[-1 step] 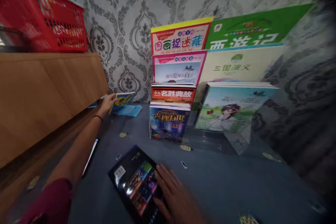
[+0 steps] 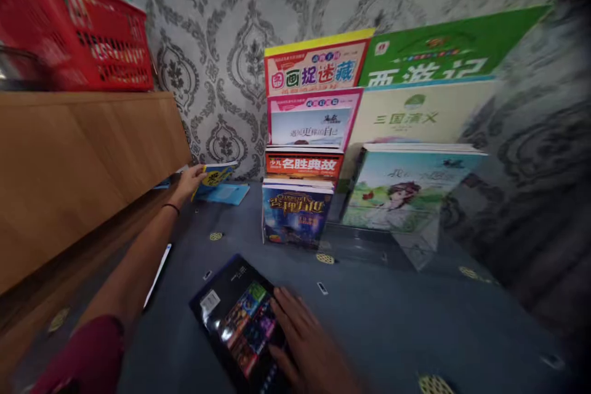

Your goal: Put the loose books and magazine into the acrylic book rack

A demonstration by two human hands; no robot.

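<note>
Left hand [image 2: 189, 182] pinches blue-and-yellow paperback book [image 2: 216, 176] by flat light-blue book [image 2: 229, 194], near wall. Right hand [image 2: 307, 340], fingers together, thumb apart, rests on glossy black book [image 2: 244, 325].

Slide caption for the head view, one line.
Left hand holds a blue-and-yellow book near the patterned wall; right hand rests on a dark book.

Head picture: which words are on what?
"图画捉迷藏": red-bordered book
"西游记": green book
"三国演义": cream book
"遇见更…的自己" (gap blurred): pale-blue book
"少儿 名胜典故": orange book
Too blurred: dark-blue book, meadow book, black book, yellow-blue book, small print.
</note>
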